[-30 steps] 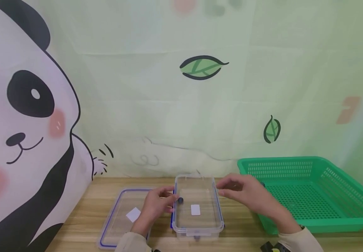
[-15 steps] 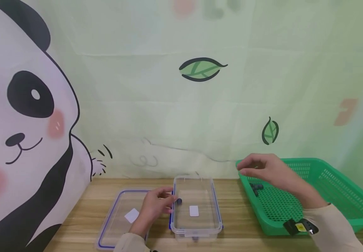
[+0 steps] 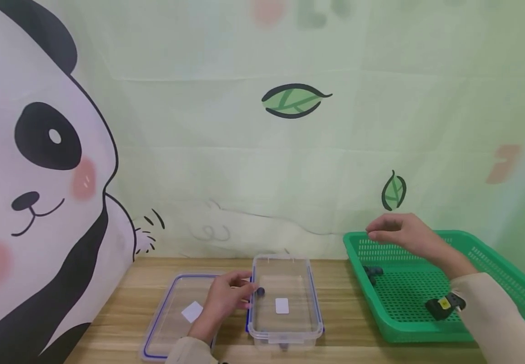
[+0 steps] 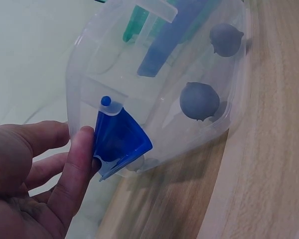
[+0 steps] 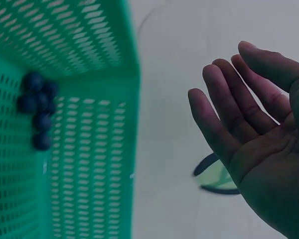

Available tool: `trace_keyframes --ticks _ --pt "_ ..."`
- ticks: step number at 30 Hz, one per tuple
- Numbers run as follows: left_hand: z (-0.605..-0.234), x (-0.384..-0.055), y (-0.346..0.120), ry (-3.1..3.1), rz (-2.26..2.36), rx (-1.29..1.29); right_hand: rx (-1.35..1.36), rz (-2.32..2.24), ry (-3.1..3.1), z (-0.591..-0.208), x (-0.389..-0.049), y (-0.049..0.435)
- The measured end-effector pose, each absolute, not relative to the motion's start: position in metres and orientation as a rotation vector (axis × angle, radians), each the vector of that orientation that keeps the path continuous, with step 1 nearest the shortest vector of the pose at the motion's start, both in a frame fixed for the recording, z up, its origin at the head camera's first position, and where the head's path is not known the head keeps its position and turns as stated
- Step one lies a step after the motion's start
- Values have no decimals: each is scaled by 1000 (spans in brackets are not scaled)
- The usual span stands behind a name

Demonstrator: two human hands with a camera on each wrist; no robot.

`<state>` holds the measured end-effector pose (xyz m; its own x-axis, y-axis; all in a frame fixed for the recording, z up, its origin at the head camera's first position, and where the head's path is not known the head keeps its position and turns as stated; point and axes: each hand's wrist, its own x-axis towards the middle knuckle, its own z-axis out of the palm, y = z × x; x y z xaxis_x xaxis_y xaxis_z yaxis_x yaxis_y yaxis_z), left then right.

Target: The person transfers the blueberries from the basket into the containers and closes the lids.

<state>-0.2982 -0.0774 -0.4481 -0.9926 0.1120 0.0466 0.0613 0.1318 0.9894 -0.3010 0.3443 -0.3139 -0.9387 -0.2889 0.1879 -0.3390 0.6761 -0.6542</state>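
Observation:
My left hand holds the left side of a clear plastic food box. In the left wrist view its fingers are at the wall beside a blue latch that hangs unfastened. Several blueberries lie inside on the bottom; one more blueberry shows close to the left fingertips in the head view. My right hand hovers over the back left of a green basket, fingers loosely bent and holding nothing. A small cluster of blueberries sits in a corner of that basket.
A clear lid with a blue seal lies on the wooden table, left of the box and partly under the left forearm. Behind the table hangs a printed cloth. A black device is strapped to the right wrist.
The right hand has moved from the right edge of the box, rightward and up, to above the basket. The cluster in the basket has come into sight. The left hand has stayed put.

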Motion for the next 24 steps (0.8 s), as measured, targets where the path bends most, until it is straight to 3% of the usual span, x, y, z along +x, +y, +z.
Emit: trace_keyframes --ticks 24 --pt "-449 -298 -76 2332 2044 188 367 1283 -3001 -382 -343 390"
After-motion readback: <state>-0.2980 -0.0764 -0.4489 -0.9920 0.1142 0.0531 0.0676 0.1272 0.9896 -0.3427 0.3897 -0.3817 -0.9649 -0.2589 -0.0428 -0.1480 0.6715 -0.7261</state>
